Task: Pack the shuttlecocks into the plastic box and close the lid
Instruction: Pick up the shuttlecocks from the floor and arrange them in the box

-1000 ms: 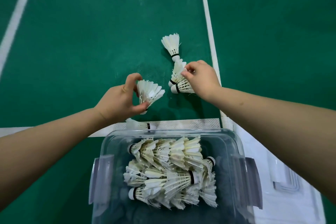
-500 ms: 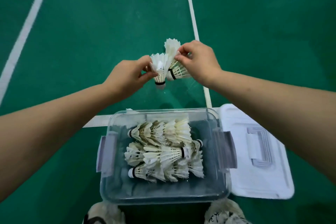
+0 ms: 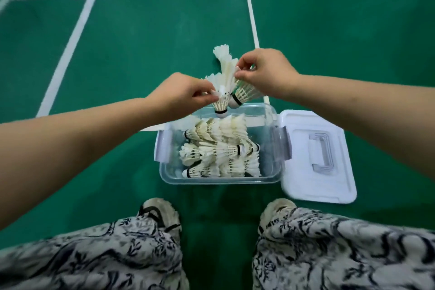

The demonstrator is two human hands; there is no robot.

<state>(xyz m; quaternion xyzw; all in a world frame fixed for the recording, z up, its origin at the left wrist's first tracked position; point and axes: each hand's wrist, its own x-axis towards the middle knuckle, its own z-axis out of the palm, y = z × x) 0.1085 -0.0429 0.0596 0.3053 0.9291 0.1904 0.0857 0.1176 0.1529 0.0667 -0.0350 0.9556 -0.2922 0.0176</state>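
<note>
On the green court floor [image 3: 153, 49] the plastic box [image 3: 219, 181] is stood open, its lid [image 3: 306, 183] laid just beside its right wall, with packed shuttlecocks [image 3: 221, 150] filling the middle. Over the far rim a cork-down shuttlecock [image 3: 221, 107] is pinched by the left hand [image 3: 179, 96] and a tilted cluster [image 3: 246, 94] by the right hand [image 3: 266, 73]. Room is judged left below.

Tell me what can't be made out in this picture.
- Head view, packed shuttlecocks in the plastic box: count unclear, they overlap.
- Head view, held shuttlecocks: number unclear, right hand covers some.
- Head view, shoes: half hidden by patterned trousers.
</note>
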